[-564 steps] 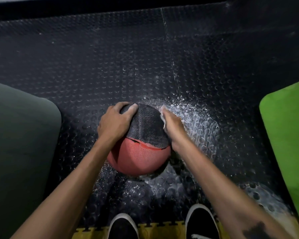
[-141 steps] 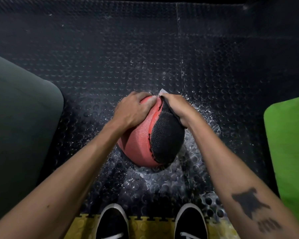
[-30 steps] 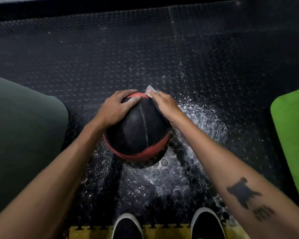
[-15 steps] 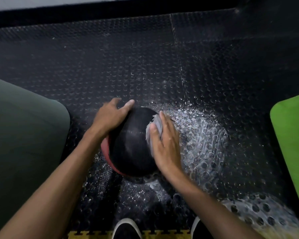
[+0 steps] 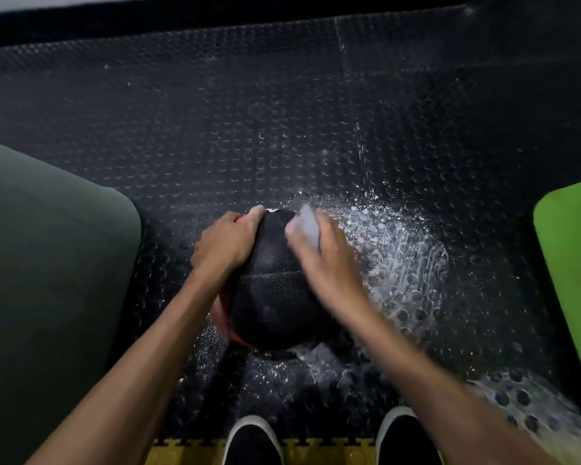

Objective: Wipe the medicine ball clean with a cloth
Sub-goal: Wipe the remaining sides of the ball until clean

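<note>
The medicine ball (image 5: pixel 274 297) rests on the studded black floor with its black panel facing up and a red strip showing at its left edge. My left hand (image 5: pixel 223 243) grips the ball's upper left side. My right hand (image 5: pixel 326 260) lies on the ball's upper right, blurred by motion, pressing a small pale cloth (image 5: pixel 304 226) under its fingers against the black surface. Most of the cloth is hidden beneath the fingers.
White dust or wet streaks (image 5: pixel 396 250) spread over the floor right of the ball. A dark green mat (image 5: pixel 47 270) lies at the left, a bright green mat (image 5: pixel 574 263) at the right. Two black shoes (image 5: pixel 254 441) stand on a yellow tile edge below.
My right hand with the cloth has slid from the ball's right side up toward its top. The ball has turned a little under my left hand, and its seam now runs sideways.
</note>
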